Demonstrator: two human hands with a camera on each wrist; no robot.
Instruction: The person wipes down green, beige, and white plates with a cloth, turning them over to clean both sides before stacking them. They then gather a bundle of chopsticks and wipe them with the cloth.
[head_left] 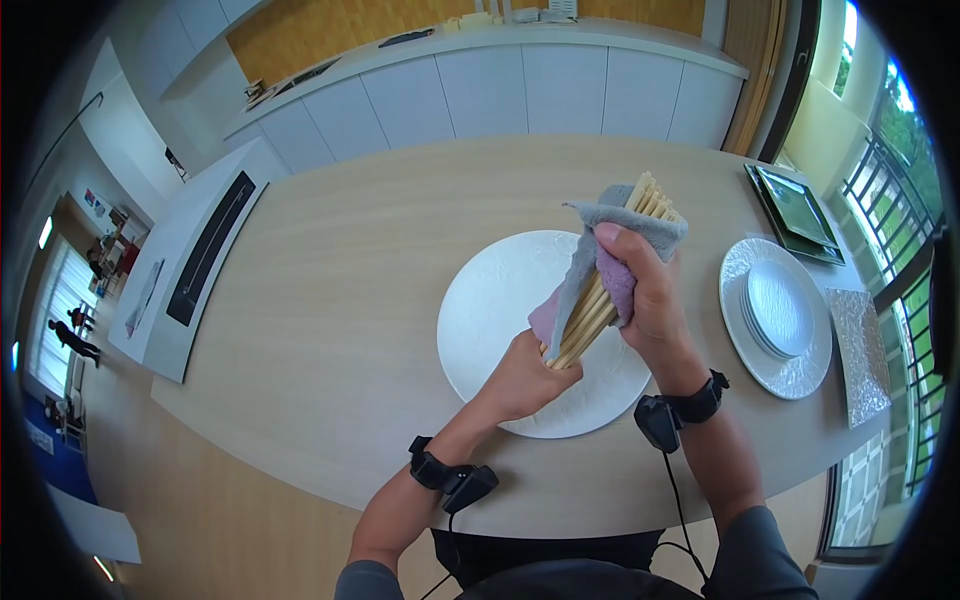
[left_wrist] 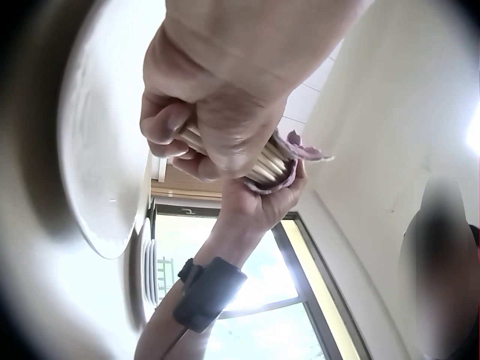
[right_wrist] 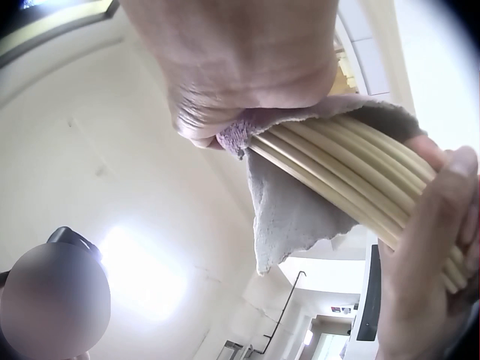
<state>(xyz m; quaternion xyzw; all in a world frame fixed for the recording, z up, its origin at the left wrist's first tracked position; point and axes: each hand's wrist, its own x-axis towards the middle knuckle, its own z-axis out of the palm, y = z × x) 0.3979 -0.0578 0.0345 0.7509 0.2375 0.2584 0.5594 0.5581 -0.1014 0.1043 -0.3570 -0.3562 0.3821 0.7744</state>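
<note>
A bundle of chopsticks (head_left: 590, 316), pale and wooden, is held slanted above a large white round plate (head_left: 480, 300). My right hand (head_left: 652, 300) grips the bundle's upper part through a cloth (head_left: 645, 228), grey on one face and purple on the other. Lower down, my left hand (head_left: 530, 380) curls round the bare ends. In the right wrist view the chopsticks (right_wrist: 337, 169) run from the cloth into the left hand's fingers, and a grey cloth corner hangs loose. The left wrist view shows the left hand (left_wrist: 217, 112) wrapped about the sticks.
To the right, small white plates (head_left: 780, 308) are stacked on a larger textured plate (head_left: 735, 300). Dark green square plates (head_left: 800, 210) lie behind them, and a shiny rectangular tray (head_left: 858, 355) sits by the table's right edge. A white panel with a black strip (head_left: 210, 250) stands at the left.
</note>
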